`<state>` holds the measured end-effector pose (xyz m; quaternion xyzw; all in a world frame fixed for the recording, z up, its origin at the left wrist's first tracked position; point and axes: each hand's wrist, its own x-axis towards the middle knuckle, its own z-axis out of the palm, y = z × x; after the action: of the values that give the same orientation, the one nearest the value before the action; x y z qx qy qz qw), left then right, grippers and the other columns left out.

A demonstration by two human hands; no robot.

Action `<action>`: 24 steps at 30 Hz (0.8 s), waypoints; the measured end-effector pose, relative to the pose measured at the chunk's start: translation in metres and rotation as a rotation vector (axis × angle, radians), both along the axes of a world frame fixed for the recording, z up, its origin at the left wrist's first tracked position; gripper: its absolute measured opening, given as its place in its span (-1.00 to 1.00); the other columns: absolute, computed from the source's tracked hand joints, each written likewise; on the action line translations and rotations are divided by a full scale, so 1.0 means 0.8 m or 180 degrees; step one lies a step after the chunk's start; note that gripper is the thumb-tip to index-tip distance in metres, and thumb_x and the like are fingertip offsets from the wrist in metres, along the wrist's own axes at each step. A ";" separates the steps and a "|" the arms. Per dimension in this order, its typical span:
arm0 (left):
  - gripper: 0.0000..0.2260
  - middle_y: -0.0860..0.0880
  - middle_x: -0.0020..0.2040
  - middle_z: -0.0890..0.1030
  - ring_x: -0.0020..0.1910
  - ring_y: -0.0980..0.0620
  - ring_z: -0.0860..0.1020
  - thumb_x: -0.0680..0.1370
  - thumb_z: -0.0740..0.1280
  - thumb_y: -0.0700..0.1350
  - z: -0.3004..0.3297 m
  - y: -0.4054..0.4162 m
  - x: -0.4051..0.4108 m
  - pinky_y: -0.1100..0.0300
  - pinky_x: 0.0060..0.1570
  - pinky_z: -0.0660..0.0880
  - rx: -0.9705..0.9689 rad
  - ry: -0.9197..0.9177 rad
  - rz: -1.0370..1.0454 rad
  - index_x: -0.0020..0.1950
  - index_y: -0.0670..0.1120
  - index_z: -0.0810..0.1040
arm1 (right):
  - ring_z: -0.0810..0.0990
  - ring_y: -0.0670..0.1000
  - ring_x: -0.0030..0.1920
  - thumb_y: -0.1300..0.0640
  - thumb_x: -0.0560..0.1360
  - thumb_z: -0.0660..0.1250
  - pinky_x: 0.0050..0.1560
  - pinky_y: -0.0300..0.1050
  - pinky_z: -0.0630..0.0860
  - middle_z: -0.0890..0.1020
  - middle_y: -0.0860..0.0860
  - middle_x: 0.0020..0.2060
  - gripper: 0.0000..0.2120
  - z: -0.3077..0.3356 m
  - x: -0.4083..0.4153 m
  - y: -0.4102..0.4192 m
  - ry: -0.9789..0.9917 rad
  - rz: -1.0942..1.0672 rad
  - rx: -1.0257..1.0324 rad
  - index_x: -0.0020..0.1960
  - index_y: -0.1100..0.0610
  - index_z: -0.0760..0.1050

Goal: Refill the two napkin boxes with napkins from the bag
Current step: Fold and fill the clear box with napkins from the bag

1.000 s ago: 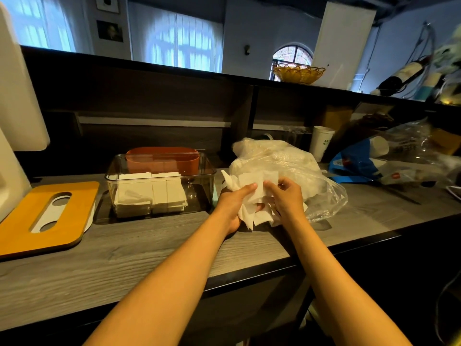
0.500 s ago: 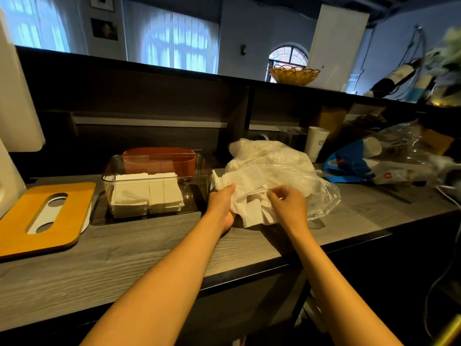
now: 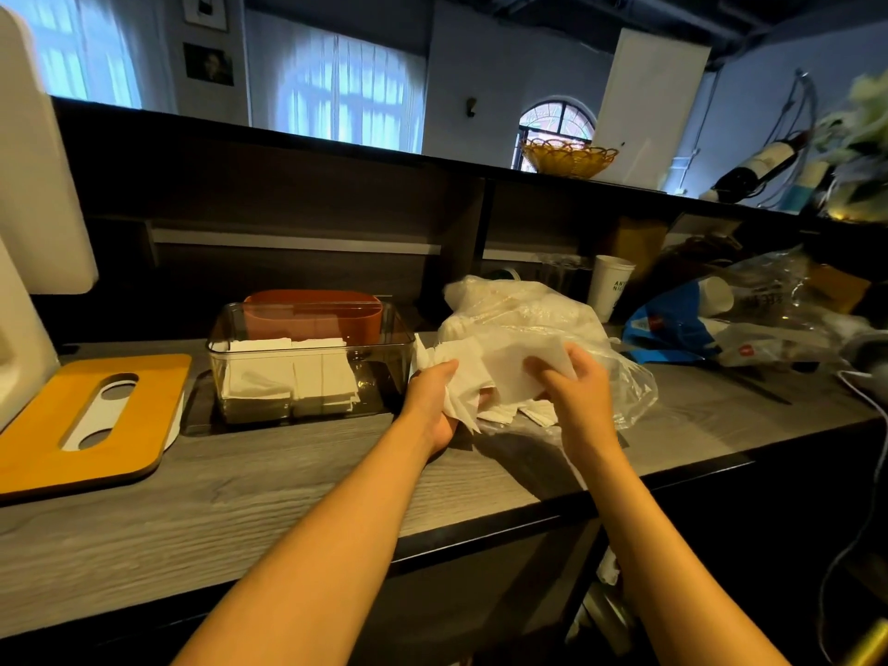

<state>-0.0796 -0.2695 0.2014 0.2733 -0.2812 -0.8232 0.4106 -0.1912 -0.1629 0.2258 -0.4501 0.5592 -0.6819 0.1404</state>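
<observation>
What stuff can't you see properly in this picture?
Head view only:
- Orange box: it stands behind the clear box, so its inside is hidden.
- Bag: crinkly plastic hides how many napkins are left.
- Left hand: its fingers are buried under napkins.
- White cup: the print is too small to read.
- Right edge: blurred clutter, cut off.

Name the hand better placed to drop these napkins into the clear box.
Left. The left hand grips the napkins right beside the clear napkin box; the right hand is farther away, by the plastic bag.
</observation>
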 end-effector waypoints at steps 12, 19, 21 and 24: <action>-0.58 -0.18 0.10 0.67 0.08 -0.18 0.65 0.51 0.44 0.03 -0.009 -0.007 -0.006 -0.18 0.13 0.57 -0.0536 -0.0285 -0.0250 0.32 -0.09 0.52 | 0.68 0.07 -0.24 0.26 0.49 0.38 -0.34 -0.07 0.59 0.68 0.10 -0.20 -0.94 -0.020 0.019 -0.074 -0.0380 -0.0221 0.0574 -0.11 0.13 0.60; -0.67 -0.19 0.17 0.60 0.09 -0.18 0.62 0.58 0.35 -0.22 -0.015 -0.015 -0.012 -0.12 0.01 0.60 -0.0299 -0.0429 0.0199 0.31 -0.15 0.36 | 0.61 0.03 0.03 0.15 0.53 0.39 0.01 -0.04 0.60 0.63 0.02 0.01 -0.79 -0.029 0.002 -0.073 -0.0213 -0.0782 0.0374 0.15 0.16 0.56; -0.66 -0.18 0.15 0.64 0.09 -0.17 0.64 0.59 0.35 -0.20 -0.013 -0.015 -0.010 -0.16 0.10 0.58 -0.0295 -0.0181 0.0111 0.36 -0.15 0.45 | 0.57 0.01 0.11 0.04 0.54 0.39 0.07 -0.09 0.55 0.59 0.05 0.13 -0.65 -0.028 -0.001 -0.069 -0.0424 -0.0848 0.0307 0.26 0.17 0.49; -0.79 -0.16 0.08 0.68 0.06 -0.14 0.65 0.62 0.29 -0.16 -0.006 -0.006 -0.002 -0.15 0.13 0.56 -0.0456 0.0195 -0.0104 0.25 -0.08 0.55 | 0.61 0.09 0.12 -0.13 0.54 0.30 0.06 -0.05 0.55 0.61 0.14 0.17 -0.53 -0.022 0.007 -0.062 -0.1187 -0.0013 0.0061 0.30 0.17 0.48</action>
<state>-0.0812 -0.2746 0.1965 0.2133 -0.3311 -0.8155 0.4240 -0.1854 -0.2123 0.2078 -0.3133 0.5309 -0.7484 0.2445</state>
